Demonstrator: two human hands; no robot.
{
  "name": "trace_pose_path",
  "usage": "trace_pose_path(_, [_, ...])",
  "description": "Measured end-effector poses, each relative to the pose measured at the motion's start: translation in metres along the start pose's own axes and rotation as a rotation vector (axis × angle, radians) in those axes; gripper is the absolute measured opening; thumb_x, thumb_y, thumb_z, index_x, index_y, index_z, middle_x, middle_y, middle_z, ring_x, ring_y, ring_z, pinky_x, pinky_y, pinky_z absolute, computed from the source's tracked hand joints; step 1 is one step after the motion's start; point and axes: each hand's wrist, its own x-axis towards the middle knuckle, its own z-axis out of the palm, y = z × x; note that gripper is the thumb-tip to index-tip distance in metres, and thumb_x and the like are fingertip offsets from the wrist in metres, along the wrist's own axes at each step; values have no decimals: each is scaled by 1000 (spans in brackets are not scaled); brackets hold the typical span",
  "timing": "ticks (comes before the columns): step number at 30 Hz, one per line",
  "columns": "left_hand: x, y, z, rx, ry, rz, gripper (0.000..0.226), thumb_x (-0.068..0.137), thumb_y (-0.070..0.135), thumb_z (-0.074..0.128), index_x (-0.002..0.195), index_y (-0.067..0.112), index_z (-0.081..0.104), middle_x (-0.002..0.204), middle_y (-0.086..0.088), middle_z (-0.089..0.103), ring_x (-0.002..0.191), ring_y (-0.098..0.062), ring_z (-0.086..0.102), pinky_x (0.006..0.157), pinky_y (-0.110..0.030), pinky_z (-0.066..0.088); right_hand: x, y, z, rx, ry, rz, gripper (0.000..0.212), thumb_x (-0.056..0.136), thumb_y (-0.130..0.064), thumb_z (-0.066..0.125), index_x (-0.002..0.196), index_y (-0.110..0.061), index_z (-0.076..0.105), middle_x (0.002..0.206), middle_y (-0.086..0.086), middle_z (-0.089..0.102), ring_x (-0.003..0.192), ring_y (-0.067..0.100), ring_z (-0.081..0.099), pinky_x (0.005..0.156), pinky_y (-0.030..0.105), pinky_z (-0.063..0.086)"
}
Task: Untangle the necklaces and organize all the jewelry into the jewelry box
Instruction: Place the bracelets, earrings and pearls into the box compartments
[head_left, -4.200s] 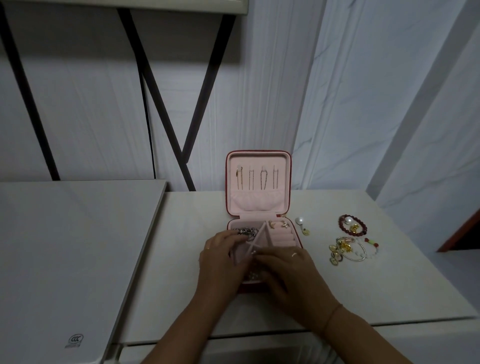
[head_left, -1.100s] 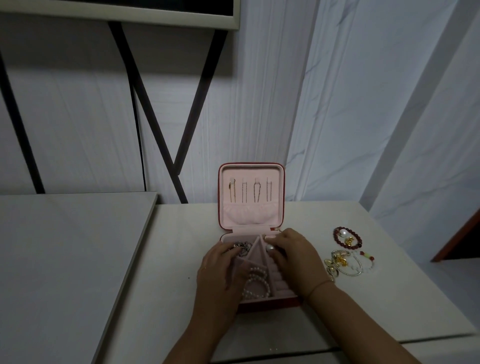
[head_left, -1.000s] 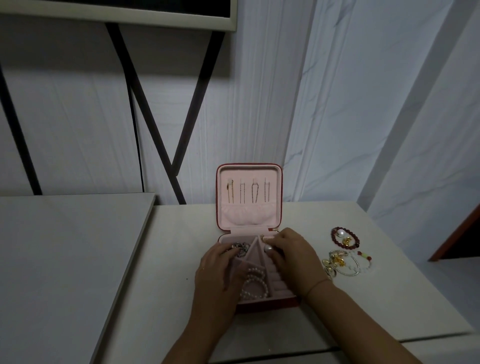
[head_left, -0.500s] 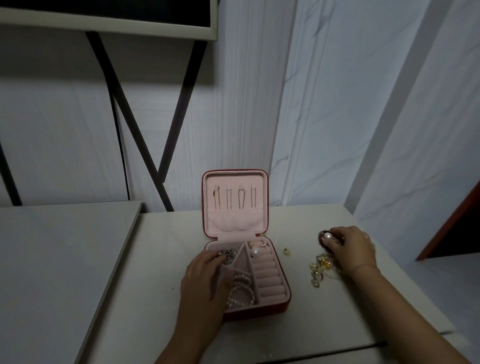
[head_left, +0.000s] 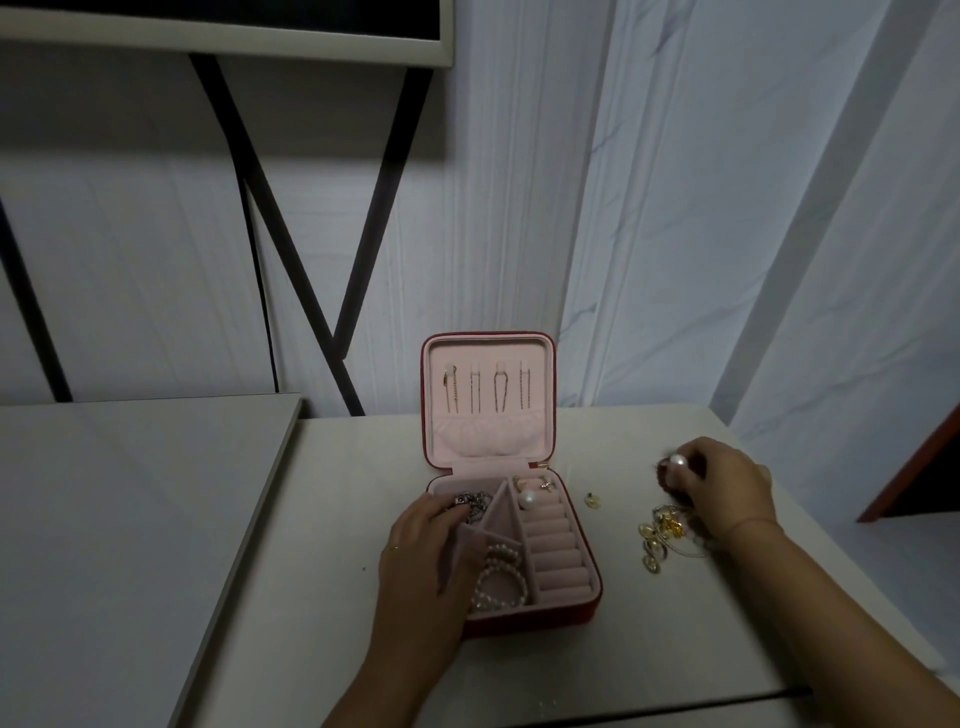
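The red jewelry box (head_left: 582, 605) with pink lining stands open on the white table, with necklaces (head_left: 485, 392) hanging in its upright lid. Inside lie a pearl bracelet (head_left: 500, 577), a silver chain (head_left: 475, 501) and a pearl earring (head_left: 528, 499). My left hand (head_left: 423, 551) rests on the box's left side, fingers over the pink divider. To the right, my right hand (head_left: 719, 483) pinches a pearl earring (head_left: 677, 460) by a dark red bead bracelet (head_left: 662, 475). A heap of gold and silver jewelry (head_left: 662, 535) lies below that hand. A small gold piece (head_left: 592, 500) lies beside the box.
The white table (head_left: 322, 571) abuts a second grey surface (head_left: 130, 509) on the left. White walls stand behind and to the right, with a black metal frame (head_left: 311, 260) against the back wall. The table's front edge runs near my forearms.
My right hand left the box, where it put a pearl earring, and went right to the loose jewelry. It now pinches the other pearl earring. My left hand stayed on the box.
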Motion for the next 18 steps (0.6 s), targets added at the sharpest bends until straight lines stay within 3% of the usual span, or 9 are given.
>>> trace_pose_path(3, [0, -1, 1, 16, -6, -12, 70, 81, 73, 23, 126, 30, 56, 134, 19, 43, 123, 4, 31, 109, -29, 27, -16, -28, -12, 266, 22, -93, 5, 86, -18, 68, 90, -17, 66, 78, -2, 65, 77, 17, 61, 76, 27, 45])
trace_pose_path(7, [0, 1, 1, 22, -15, -28, 76, 78, 77, 20, 128, 31, 54, 132, 22, 39, 124, 3, 31, 110, -28, 24, -50, -73, -3, 434, -166, -324, 15, 80, -11, 74, 86, -24, 69, 77, -11, 67, 71, -2, 60, 67, 6, 45])
trace_pose_path(9, [0, 1, 1, 11, -5, -13, 74, 79, 76, 22, 126, 30, 55, 131, 21, 40, 123, 3, 31, 109, -26, 24, -59, -83, 8, 395, -229, -389, 19, 80, -12, 73, 88, -29, 68, 82, -13, 67, 76, -3, 60, 70, 7, 45])
trace_pose_path(13, [1, -2, 1, 21, 14, 18, 65, 84, 68, 27, 124, 28, 58, 131, 18, 45, 122, 3, 34, 108, -25, 26, -61, -83, 16, 334, -200, -434, 20, 79, -10, 74, 93, -24, 70, 85, -12, 64, 77, -3, 56, 70, 6, 40])
trace_pose_path(18, [2, -3, 2, 25, 17, 19, 63, 85, 67, 27, 123, 27, 58, 131, 15, 48, 121, 1, 36, 108, -27, 28, -63, -87, 16, 291, -124, -459, 14, 81, -13, 72, 93, -21, 70, 85, -11, 61, 78, 7, 56, 73, 23, 46])
